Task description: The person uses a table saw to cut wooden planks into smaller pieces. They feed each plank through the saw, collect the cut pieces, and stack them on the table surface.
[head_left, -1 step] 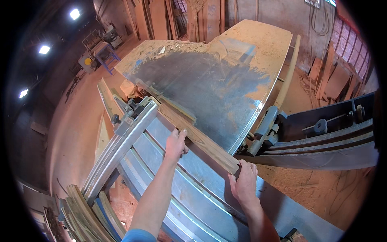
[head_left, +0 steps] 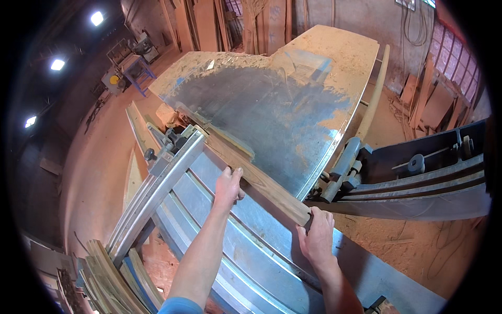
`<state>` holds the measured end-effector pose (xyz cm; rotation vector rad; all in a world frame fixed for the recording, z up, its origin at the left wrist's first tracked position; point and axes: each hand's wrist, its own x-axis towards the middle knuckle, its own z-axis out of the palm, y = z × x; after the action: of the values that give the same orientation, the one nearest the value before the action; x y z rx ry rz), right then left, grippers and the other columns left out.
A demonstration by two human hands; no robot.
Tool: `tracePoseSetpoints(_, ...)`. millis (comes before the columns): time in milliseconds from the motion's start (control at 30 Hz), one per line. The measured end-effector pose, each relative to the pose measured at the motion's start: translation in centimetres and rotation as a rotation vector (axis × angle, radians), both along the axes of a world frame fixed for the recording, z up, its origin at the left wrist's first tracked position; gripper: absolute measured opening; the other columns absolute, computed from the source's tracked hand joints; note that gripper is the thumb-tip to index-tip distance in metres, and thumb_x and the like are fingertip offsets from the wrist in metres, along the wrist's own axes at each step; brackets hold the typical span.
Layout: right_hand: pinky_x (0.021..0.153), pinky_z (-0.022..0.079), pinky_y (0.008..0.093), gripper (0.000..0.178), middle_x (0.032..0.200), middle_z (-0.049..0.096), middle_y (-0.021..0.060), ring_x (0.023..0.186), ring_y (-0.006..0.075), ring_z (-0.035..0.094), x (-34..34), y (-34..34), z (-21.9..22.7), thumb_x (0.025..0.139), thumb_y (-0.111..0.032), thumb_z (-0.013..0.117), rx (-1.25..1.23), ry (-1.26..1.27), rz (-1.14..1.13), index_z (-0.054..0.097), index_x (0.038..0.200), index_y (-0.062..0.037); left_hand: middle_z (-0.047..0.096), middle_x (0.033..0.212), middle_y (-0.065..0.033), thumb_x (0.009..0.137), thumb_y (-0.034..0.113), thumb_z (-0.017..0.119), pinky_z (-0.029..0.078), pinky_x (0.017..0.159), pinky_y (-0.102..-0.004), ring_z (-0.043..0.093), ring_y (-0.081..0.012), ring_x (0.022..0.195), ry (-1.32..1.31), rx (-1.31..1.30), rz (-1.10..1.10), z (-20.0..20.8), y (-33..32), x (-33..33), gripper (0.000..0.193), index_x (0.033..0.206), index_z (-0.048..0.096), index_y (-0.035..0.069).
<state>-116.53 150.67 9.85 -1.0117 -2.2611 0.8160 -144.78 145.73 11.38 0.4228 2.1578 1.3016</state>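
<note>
A long wooden board (head_left: 264, 184) lies along the metal sliding table (head_left: 251, 227) of a panel saw. Its far end meets the aluminium crosscut fence (head_left: 172, 170). My left hand (head_left: 228, 186) grips the board's near side around its middle, thumb on top and fingers curled. At the near right end, my right hand (head_left: 317, 235) is closed around the board's corner. Beyond the board spreads the saw's dark main table (head_left: 261, 110), dusted with sawdust. The saw blade cannot be made out.
Several wood strips (head_left: 112, 277) are stacked at the lower left. A rail (head_left: 374, 94) runs along the main table's right edge, with a grey metal beam (head_left: 418, 193) nearer me. Planks (head_left: 209, 23) lean on the back wall. Sawdust covers the floor (head_left: 94, 172).
</note>
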Motion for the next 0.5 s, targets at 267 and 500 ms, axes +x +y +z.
tracePoseSetpoints(267, 0.091, 0.040, 0.0503, 0.058, 0.112, 0.056, 0.0218, 0.105, 0.0407, 0.051, -0.2, 0.3, -0.3, 0.074, -0.009, 0.079, 0.013, 0.027, 0.008, 0.050, 0.123, 0.0030, 0.053, 0.068, -0.0080, 0.101, 0.033, 0.053, 0.029, 0.034, -0.0298, 0.047, -0.0146, 0.038, -0.023, 0.042, 0.004, -0.8, -0.1, -0.5, 0.035, 0.112, 0.055, -0.001)
tracePoseSetpoints(500, 0.090, 0.041, 0.0506, 0.059, 0.109, 0.056, 0.0251, 0.101, 0.0433, 0.051, -0.2, 0.4, -0.3, 0.074, -0.003, 0.075, 0.015, 0.031, 0.017, 0.046, 0.124, 0.0051, 0.057, 0.076, -0.0094, 0.100, 0.036, 0.054, 0.033, 0.034, -0.0301, 0.055, -0.0166, 0.043, -0.016, -0.020, -0.012, 0.4, 0.0, 0.0, 0.034, 0.104, 0.051, 0.002)
